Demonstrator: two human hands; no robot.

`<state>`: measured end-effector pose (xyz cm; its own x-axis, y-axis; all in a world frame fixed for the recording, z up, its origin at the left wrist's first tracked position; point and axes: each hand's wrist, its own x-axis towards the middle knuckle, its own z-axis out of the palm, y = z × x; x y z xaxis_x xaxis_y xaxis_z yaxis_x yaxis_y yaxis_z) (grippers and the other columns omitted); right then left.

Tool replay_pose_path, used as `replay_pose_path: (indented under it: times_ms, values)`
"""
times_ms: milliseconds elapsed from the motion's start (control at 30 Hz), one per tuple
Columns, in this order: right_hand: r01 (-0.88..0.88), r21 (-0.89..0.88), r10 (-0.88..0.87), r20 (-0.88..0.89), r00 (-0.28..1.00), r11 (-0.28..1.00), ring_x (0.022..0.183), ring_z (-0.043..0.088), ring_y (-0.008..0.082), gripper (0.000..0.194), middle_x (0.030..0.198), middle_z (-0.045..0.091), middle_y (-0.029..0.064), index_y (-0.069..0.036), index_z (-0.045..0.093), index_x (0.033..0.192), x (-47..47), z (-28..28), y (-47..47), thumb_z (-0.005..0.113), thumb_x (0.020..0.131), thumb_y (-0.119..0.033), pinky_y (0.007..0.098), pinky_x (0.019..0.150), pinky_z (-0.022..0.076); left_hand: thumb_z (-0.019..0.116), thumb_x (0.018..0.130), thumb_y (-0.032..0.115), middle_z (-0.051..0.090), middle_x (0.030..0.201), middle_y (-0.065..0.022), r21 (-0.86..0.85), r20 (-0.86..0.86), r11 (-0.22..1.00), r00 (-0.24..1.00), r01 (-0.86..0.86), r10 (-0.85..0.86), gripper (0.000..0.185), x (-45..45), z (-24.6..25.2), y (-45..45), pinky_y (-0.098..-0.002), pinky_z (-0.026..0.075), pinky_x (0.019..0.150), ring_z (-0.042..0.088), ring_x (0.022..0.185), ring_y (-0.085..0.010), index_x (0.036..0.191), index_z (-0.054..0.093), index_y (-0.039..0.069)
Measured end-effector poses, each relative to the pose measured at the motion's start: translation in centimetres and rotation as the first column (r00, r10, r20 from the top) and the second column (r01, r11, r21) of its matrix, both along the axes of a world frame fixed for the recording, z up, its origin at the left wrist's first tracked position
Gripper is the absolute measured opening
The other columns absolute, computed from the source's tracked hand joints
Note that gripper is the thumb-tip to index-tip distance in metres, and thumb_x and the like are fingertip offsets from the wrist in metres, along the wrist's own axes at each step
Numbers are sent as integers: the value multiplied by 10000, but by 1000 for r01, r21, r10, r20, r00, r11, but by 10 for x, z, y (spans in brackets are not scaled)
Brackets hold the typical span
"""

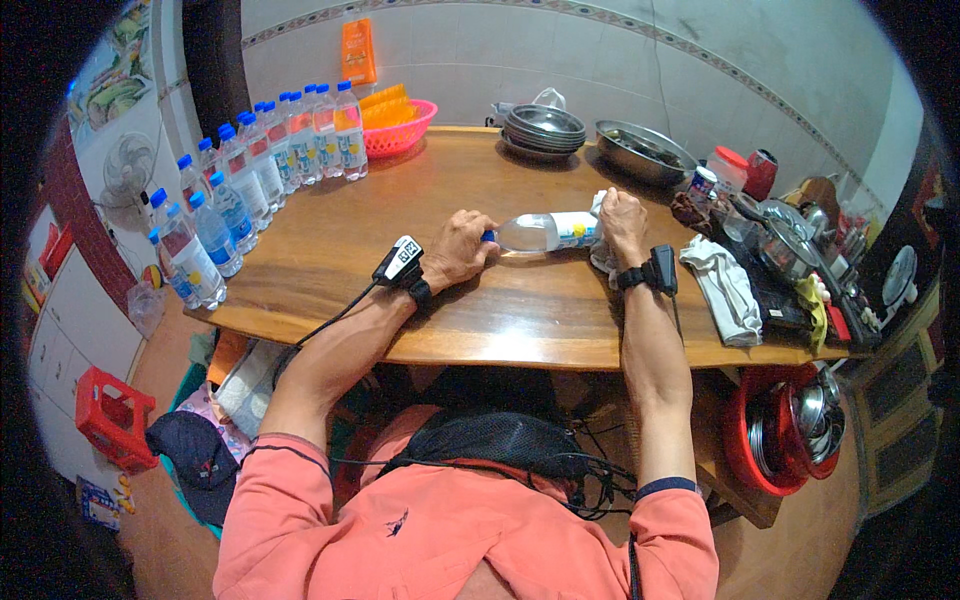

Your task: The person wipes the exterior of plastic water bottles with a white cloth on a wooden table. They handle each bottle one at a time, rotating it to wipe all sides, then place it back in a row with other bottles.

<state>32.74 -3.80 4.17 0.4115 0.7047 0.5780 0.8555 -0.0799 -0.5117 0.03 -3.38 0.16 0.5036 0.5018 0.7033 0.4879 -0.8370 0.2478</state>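
A clear plastic water bottle [525, 233] with a blue cap and a printed label lies on its side, held between my two hands over the wooden table [420, 195]. Its capped end is gripped by my left hand [459, 247]. At the base end, my right hand [624, 219] presses a white cloth [602, 255] against the bottle; much of the cloth is hidden behind the fingers. Both wrists carry strapped black devices, the left one with a cable.
Several upright water bottles [247, 169] line the table's left side. Behind them sits a pink plastic basket [401, 135]. Stacked metal bowls [544, 131] and a steel basin [641, 154] stand at the back. A folded white cloth [724, 292] and cluttered kitchenware lie right.
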Motion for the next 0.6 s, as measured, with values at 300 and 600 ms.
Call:
replay_pose_path:
  times_ms: [300,600]
  values:
    - [-62,144,2,386,923,988,811,742,418,448,882,764,216,-45,762,832,-41,-16,15,484,1033,-332,532,792,586,866,762,78,735,980,-185,23,108,999,994,24,-27,666,0,3,-4,-436,573,890,710,948,-347,1376,616,10]
    - [-500,19,418,520,745,866,854,723,360,332,867,746,174,-57,741,830,-153,-11,-21,593,974,-317,501,778,564,722,805,6,728,1006,-258,-145,177,989,984,43,-17,804,0,10,-12,-464,579,871,729,936,-408,1560,444,12]
